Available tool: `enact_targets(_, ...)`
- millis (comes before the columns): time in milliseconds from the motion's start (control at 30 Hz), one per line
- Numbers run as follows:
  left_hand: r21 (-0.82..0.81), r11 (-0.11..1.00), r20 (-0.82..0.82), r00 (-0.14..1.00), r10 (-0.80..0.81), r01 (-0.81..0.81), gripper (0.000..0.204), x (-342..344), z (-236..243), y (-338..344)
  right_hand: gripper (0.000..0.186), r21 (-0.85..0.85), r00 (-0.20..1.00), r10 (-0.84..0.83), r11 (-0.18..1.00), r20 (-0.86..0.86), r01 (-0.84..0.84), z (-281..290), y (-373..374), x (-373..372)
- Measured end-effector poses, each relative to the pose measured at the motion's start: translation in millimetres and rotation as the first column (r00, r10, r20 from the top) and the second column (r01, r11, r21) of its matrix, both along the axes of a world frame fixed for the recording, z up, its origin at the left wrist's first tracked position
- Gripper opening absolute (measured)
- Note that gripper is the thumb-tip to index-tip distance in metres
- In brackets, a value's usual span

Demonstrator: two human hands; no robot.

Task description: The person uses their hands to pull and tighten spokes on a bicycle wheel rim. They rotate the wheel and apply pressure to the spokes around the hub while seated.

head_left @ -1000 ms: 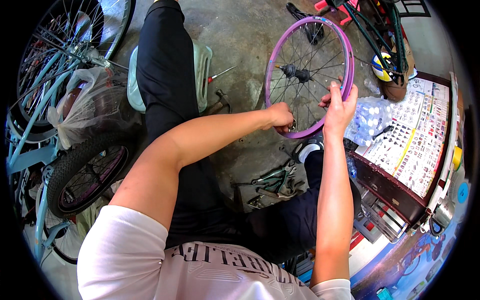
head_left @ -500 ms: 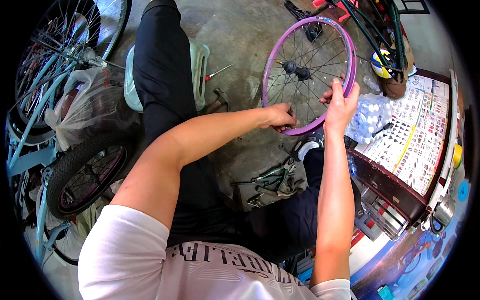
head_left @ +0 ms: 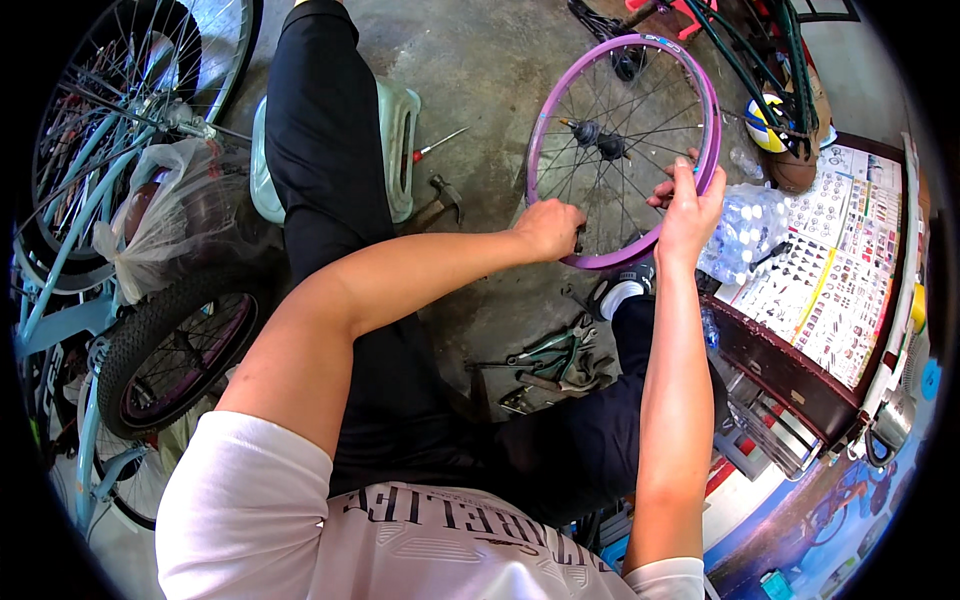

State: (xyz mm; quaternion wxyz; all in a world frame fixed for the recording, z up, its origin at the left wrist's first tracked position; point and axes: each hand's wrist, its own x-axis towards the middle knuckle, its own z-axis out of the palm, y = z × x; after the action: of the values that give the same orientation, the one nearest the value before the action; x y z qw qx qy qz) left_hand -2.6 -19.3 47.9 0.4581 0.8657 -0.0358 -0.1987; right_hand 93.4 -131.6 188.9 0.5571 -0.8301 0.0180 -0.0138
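A purple bicycle wheel rim (head_left: 543,110) with black spokes and a black hub (head_left: 598,140) is held up in front of me, without a tyre. My right hand (head_left: 690,212) grips the rim at its lower right, thumb raised along it and fingers curled behind among the spokes. At the lower left of the rim, my left hand (head_left: 550,230) is closed with its back toward me. Something small and dark shows at its fingertips, too hidden to name.
Pliers (head_left: 560,345) and other tools lie on the floor below the wheel. A hammer (head_left: 440,200) and a red-handled screwdriver (head_left: 440,145) lie near a pale green stool (head_left: 400,150). Bottles in plastic (head_left: 745,230) and a printed chart (head_left: 825,270) are right; a fat-tyred wheel (head_left: 150,390) stands left.
My left hand has rolled over and shifted slightly up and left, so its back now faces me. The wheel and my right hand have moved a little to the right.
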Motion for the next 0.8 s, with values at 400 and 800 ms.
enact_targets(400,-0.649,0.575,-0.721,0.643,-0.257,-0.498,0.029,16.5,8.3,5.4,0.031,-0.058,0.997,0.073,0.996,0.010,-0.072,6.1,6.6,-4.7)
enact_targets(800,-0.585,0.743,-0.643,0.745,-0.179,-0.326,0.029,18.2,-0.6,1.9,0.030,-0.053,0.997,0.080,0.995,0.000,-0.080,9.1,19.8,-8.1)
